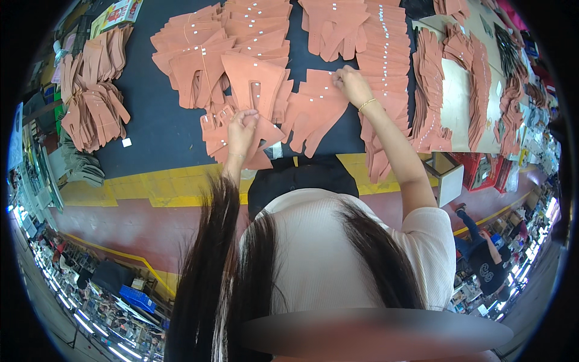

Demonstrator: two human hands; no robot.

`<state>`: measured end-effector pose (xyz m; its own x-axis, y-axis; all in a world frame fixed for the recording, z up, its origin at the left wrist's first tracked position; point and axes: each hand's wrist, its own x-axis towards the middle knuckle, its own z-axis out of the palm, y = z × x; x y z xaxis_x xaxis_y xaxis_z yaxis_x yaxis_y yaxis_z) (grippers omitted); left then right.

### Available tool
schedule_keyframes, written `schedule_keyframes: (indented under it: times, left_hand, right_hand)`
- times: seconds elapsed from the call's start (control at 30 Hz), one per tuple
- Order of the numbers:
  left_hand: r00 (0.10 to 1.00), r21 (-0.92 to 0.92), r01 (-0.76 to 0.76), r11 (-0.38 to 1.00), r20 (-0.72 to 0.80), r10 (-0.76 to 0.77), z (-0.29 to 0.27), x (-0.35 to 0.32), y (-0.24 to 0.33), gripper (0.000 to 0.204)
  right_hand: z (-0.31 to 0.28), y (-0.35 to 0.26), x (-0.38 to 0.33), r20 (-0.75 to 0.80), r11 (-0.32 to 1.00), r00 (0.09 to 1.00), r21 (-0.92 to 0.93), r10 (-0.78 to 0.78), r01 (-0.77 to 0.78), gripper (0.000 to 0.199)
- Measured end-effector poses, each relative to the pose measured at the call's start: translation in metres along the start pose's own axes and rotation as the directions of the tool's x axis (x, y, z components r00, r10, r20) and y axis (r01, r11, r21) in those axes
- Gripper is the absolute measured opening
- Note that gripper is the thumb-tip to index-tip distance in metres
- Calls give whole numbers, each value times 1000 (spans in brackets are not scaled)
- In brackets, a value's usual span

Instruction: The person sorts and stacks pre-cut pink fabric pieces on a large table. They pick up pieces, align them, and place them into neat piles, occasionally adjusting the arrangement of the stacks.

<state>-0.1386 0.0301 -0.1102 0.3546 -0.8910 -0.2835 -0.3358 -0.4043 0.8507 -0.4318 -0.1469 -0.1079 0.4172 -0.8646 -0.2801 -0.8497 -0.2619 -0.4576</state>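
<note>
Salmon-coloured cut glove pieces with small white stickers lie in fanned stacks on a dark table. My right hand (353,84) is closed, fingertips pinched at the upper right corner of a glove piece (318,104) in front of me; anything between them is too small to make out. To its left, my left hand (242,134) is also closed in a pinch above smaller cut pieces (215,128); what it holds, if anything, is hidden. Just beyond the left hand lies a larger piece with a slot (256,78).
Bundled glove pieces (96,90) lie at the far left beside a white square (126,142) on the dark tabletop (148,130). A long overlapping row (386,66) runs along the right. Red crates (482,172) and a wooden stool (446,175) stand at right; another person (485,259) is behind.
</note>
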Motion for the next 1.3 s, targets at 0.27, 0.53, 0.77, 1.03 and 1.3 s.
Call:
schedule_keyframes:
  times: [0.27, 0.53, 0.77, 1.03, 1.3]
  left_hand:
    - [1000, 15, 9, 1000, -8, -9, 1, -12, 1, 20]
    - [990, -150, 141, 979, 4, -142, 2, -24, 3, 22]
    - [975, -459, 219, 861, 67, -212, -1, -27, 7, 25]
    - [958, -571, 256, 780, 45, -282, -20, -39, 1, 25]
    - [920, -588, 279, 759, -64, -388, -79, -57, -27, 26]
  right_hand:
    - [30, -2, -28, -28, 992, 995, 85, -93, 95, 11]
    - [40, -18, -42, -10, 989, 997, 128, -70, 71, 19]
    - [43, -41, -51, -115, 996, 990, 4, -86, 87, 25]
    - [-10, -79, -64, 133, 987, 984, 130, -114, 97, 17]
    - [-71, -157, -47, 136, 813, 890, 485, -435, 323, 19]
